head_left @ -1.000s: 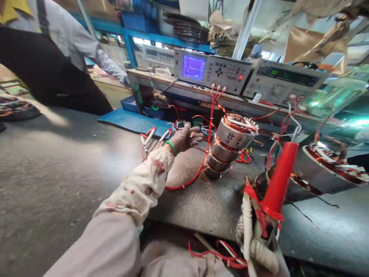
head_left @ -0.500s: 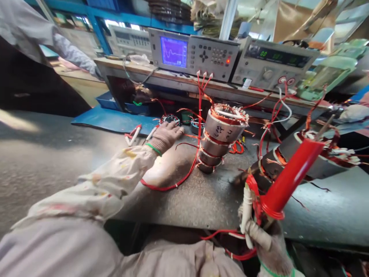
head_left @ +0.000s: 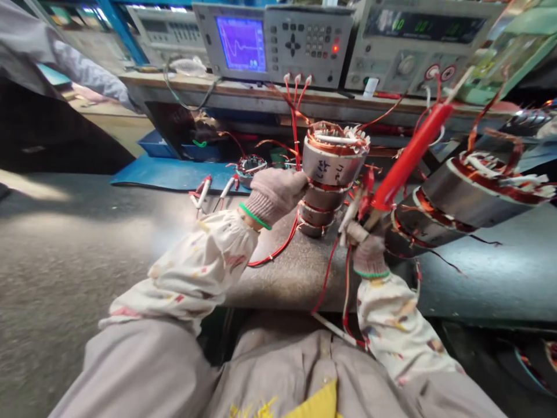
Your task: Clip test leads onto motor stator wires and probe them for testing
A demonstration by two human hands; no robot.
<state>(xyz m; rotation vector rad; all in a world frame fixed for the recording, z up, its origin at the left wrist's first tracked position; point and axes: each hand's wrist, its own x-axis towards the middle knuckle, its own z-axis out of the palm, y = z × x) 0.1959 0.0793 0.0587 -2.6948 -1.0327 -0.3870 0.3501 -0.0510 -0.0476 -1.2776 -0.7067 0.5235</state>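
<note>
In the middle of the bench stands a leaning stack of motor stators (head_left: 335,162), with dark writing on the top one and copper windings at its rim. My left hand (head_left: 278,191), in a knitted glove, is at the stack's left side with its fingers closed; what they hold, if anything, is hidden near the red leads (head_left: 295,130). My right hand (head_left: 369,249), gloved too, grips a red-handled test probe (head_left: 411,159), tilted up to the right. A white piece with red wires is bunched in the same hand, just right of the stack.
A second stator stack (head_left: 461,197) leans at the right. Behind stand a tester with a blue waveform screen (head_left: 241,43) and a meter with green digits (head_left: 422,29). White-and-red clips (head_left: 202,194) and a small wound stator (head_left: 251,164) lie left. Another person's sleeve (head_left: 87,67) shows at far left.
My left hand has moved right, from near the small wound stator to the stack, and its fingers have closed. My right hand has risen forward with the probe toward the stack. The view has tilted down.
</note>
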